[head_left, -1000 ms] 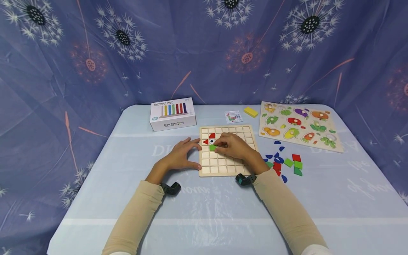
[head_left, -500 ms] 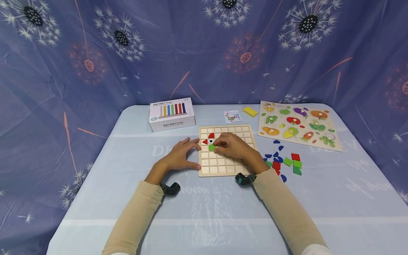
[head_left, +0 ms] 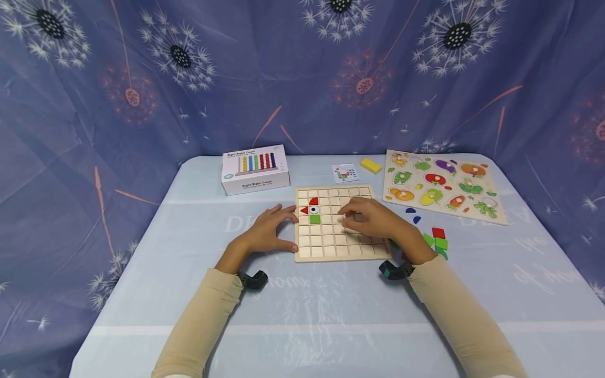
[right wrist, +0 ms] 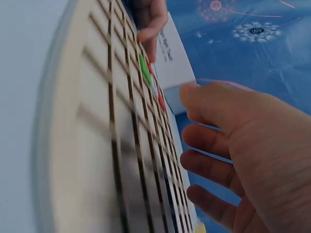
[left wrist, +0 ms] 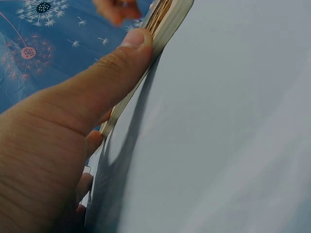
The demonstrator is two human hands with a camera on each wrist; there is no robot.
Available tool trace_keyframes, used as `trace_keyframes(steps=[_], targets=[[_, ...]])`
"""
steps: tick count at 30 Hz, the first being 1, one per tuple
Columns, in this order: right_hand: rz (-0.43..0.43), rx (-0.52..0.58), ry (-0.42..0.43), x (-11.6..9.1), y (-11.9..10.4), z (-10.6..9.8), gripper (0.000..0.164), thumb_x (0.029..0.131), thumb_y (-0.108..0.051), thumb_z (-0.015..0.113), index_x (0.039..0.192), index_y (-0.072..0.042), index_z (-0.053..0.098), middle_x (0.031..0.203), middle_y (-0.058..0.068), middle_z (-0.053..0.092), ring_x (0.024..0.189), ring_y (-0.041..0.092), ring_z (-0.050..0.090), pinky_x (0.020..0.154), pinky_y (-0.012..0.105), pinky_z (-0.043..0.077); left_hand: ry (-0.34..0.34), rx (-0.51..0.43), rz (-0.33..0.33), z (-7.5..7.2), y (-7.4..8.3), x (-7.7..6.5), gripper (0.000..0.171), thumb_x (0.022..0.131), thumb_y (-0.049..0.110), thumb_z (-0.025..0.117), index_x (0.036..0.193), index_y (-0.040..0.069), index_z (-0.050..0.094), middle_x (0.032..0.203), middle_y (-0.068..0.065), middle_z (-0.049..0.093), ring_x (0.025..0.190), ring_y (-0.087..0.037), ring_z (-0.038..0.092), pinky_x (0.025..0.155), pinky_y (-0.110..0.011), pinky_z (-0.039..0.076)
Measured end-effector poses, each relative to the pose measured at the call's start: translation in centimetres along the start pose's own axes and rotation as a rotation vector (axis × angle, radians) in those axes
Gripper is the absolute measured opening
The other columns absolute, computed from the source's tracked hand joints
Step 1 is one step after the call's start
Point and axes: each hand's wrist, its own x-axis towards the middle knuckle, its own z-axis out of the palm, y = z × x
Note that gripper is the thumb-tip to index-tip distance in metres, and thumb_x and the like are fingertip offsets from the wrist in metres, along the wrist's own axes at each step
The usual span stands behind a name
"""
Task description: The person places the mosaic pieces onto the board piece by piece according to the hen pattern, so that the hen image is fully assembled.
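A wooden grid board lies on the table. On its left part sit a red quarter-round tile, a red triangle, a white tile with an eye dot and a green square. My left hand rests at the board's left edge, thumb and fingers spread wide; in the left wrist view the thumb touches the rim. Over the board's right half hovers my right hand, fingers loosely bent and nothing between thumb and fingertips in the right wrist view.
Loose blue half-rounds, a red square and green pieces lie right of the board, partly behind the right forearm. Farther back are a white box, a picture card, a yellow block and a vegetable puzzle.
My right hand has let go at the green square and drawn back to the right, uncovering the tiles. The left hand stays at the board's edge.
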Motion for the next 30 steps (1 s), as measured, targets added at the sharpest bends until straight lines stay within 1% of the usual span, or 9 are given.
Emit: trace_keyframes(steps=[5,8,10,13,15,17,20,23,30], targets=[[0.024,-0.078,0.016,-4.2,1.5,-1.6,0.028,0.093,-0.022,0.076,0.119,-0.009,0.072,0.106,-0.003,0.067,0.087,0.014,0.057,0.075,0.036,0.050,0.006,0.001,0.011,0.1,0.0,0.1,0.068,0.074,0.052,0.087,0.128,0.024,0.056,0.164,0.001,0.030,0.153,-0.035,0.010,0.119,-0.058,0.008],[0.043,-0.130,0.052,-7.0,2.3,-2.5,0.027,0.091,-0.019,0.078,0.116,-0.010,0.073,0.104,-0.002,0.067,0.091,0.016,0.059,0.078,0.040,0.051,0.002,0.002,0.008,0.1,0.1,0.0,0.069,0.074,0.052,0.087,0.129,0.024,0.056,0.164,0.002,0.030,0.153,-0.035,0.010,0.119,-0.058,0.008],[0.083,-0.154,0.081,-9.0,2.8,-3.1,0.026,0.088,-0.017,0.080,0.113,-0.010,0.074,0.105,-0.001,0.068,0.097,0.019,0.060,0.084,0.046,0.051,-0.001,0.001,0.007,0.0,0.2,0.0,0.069,0.075,0.052,0.087,0.129,0.024,0.055,0.164,0.001,0.029,0.153,-0.035,0.010,0.119,-0.058,0.008],[0.165,-0.168,0.115,-11.6,3.5,-3.8,0.027,0.085,-0.012,0.082,0.111,-0.011,0.073,0.110,0.003,0.068,0.108,0.026,0.058,0.095,0.056,0.047,-0.004,-0.005,0.004,-0.1,0.2,0.0,0.068,0.075,0.051,0.087,0.129,0.023,0.056,0.164,0.001,0.029,0.153,-0.036,0.009,0.119,-0.059,0.008],[0.217,-0.178,0.133,-13.0,3.8,-4.4,0.029,0.083,-0.008,0.082,0.110,-0.010,0.073,0.111,0.005,0.066,0.107,0.029,0.056,0.095,0.059,0.047,-0.002,-0.008,0.005,-0.2,0.3,0.0,0.068,0.075,0.051,0.087,0.128,0.023,0.056,0.164,0.000,0.029,0.152,-0.036,0.010,0.119,-0.059,0.008],[0.249,-0.195,0.149,-14.2,4.2,-4.8,0.031,0.081,-0.005,0.083,0.109,-0.010,0.072,0.112,0.006,0.065,0.106,0.030,0.054,0.094,0.060,0.046,-0.001,-0.007,0.006,-0.2,0.3,0.0,0.068,0.075,0.050,0.087,0.128,0.023,0.056,0.164,0.000,0.029,0.152,-0.036,0.010,0.119,-0.059,0.007],[0.253,-0.226,0.171,-15.5,4.8,-5.2,0.033,0.077,-0.001,0.084,0.107,-0.012,0.072,0.108,0.005,0.064,0.102,0.028,0.053,0.091,0.057,0.046,-0.002,-0.003,0.004,-0.2,0.3,0.0,0.068,0.075,0.051,0.087,0.129,0.023,0.056,0.164,0.000,0.029,0.153,-0.036,0.010,0.119,-0.058,0.007],[0.241,-0.241,0.183,-16.2,5.4,-5.3,0.035,0.075,0.001,0.084,0.105,-0.013,0.072,0.108,0.005,0.064,0.104,0.027,0.054,0.092,0.058,0.044,-0.001,-0.001,0.005,-0.2,0.3,0.0,0.068,0.075,0.051,0.087,0.129,0.023,0.056,0.164,0.000,0.030,0.152,-0.036,0.010,0.119,-0.058,0.007],[0.241,-0.242,0.186,-16.6,5.7,-5.2,0.033,0.076,0.001,0.083,0.106,-0.010,0.073,0.109,0.006,0.064,0.104,0.028,0.053,0.092,0.059,0.044,0.003,-0.005,0.017,-0.2,0.2,0.0,0.068,0.075,0.050,0.087,0.129,0.022,0.056,0.164,-0.002,0.030,0.152,-0.037,0.011,0.119,-0.059,0.008]])
